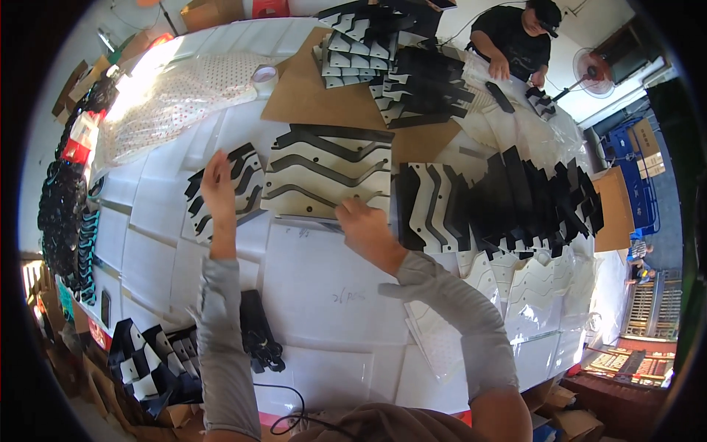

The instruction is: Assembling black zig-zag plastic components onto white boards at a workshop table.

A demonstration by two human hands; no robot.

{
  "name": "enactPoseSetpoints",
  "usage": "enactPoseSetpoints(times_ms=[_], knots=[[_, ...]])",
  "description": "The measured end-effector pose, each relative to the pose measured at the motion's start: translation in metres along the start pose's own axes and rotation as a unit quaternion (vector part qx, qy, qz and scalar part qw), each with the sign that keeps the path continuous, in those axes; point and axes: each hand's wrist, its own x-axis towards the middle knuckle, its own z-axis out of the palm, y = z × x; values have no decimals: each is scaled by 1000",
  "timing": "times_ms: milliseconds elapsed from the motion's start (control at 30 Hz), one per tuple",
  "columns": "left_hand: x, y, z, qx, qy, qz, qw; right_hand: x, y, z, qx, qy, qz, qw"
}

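In the middle of the table lies a white panel point(328, 177) with wavy black strips across it and small dark holes. My right hand point(362, 223) is closed at its lower right edge, fingers curled onto the panel. My left hand point(218, 184) is raised over a smaller black-and-white piece point(247, 175) left of the panel. Its fingers point up, drawn together; whether something small is between them is hidden. Beneath the panel's near edge is a white board point(324, 265) with faint handwriting. Both my forearms wear grey sleeves.
Black-and-white pieces stand in a long row point(515, 202) at right and in stacks point(423, 81) at the back on brown cardboard point(294, 96). Dotted plastic wrap point(184, 96) and a tape roll point(264, 76) lie far left. Across the table, a person point(515, 44) works near a fan point(593, 72).
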Motion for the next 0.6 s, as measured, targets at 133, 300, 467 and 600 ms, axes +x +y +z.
enactPoseSetpoints(times_ms=[133,300,467,600], knots=[[-121,-18,16,141,93,93,981,5,18,36,-31,-22,28,999],[-205,-45,-4,264,15,68,962,14,20,29,20,-65,8,998],[-208,-51,-2,236,-81,54,967,114,160,-25,-76,49,157,983],[-204,-46,6,232,-57,53,970,201,257,-11,-100,134,166,972]])
